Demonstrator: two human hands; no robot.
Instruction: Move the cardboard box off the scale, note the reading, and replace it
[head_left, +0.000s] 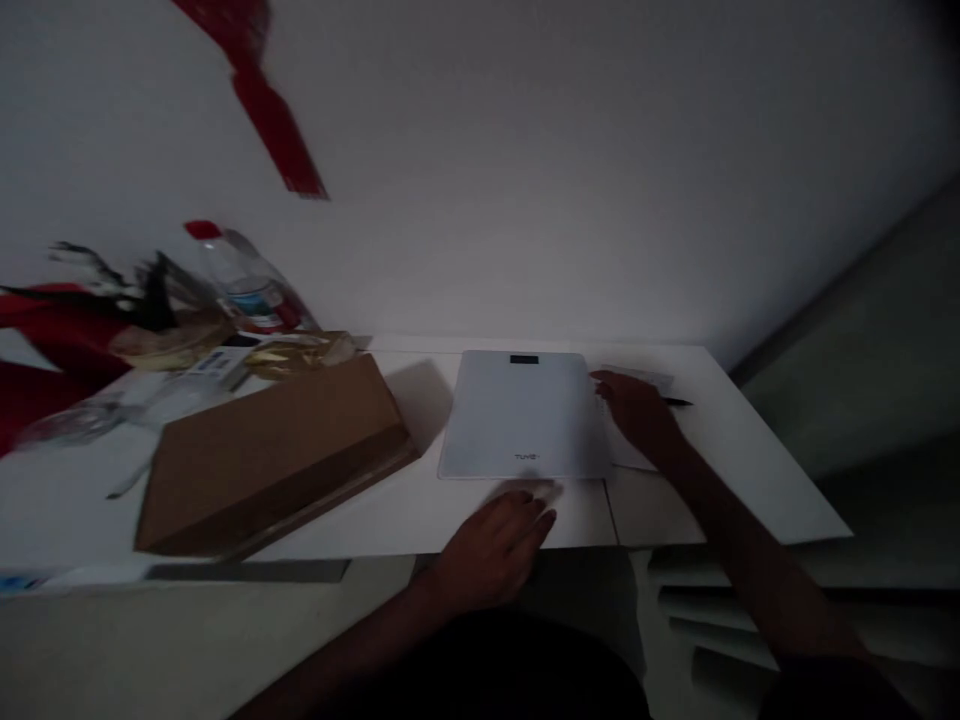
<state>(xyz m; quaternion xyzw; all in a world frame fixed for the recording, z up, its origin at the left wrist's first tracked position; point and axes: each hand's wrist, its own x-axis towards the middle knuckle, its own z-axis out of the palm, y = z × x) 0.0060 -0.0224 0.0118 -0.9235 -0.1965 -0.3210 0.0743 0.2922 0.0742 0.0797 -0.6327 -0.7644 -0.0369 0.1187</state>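
A white bathroom scale [525, 415] lies flat on the white table, its small dark display at the far edge. My left hand [495, 545] hovers by the table's front edge, just below the scale. Its fingers are loosely bent and apart, with nothing in them. Over at the scale's right edge is my right hand [637, 405], fingers reaching toward that edge; whether they touch it I cannot tell. Under and beside this hand lies a white notebook or sheet of paper [630, 452], partly hidden. A dark pen [679, 402] pokes out beyond the right wrist.
Left of the scale sits a long brown cardboard box [277, 440]. Behind it are a clear bottle with a red cap [240, 280], a gold wrapper [300, 352] and a small white box [221, 367]. A red ribbon [274, 125] hangs on the wall.
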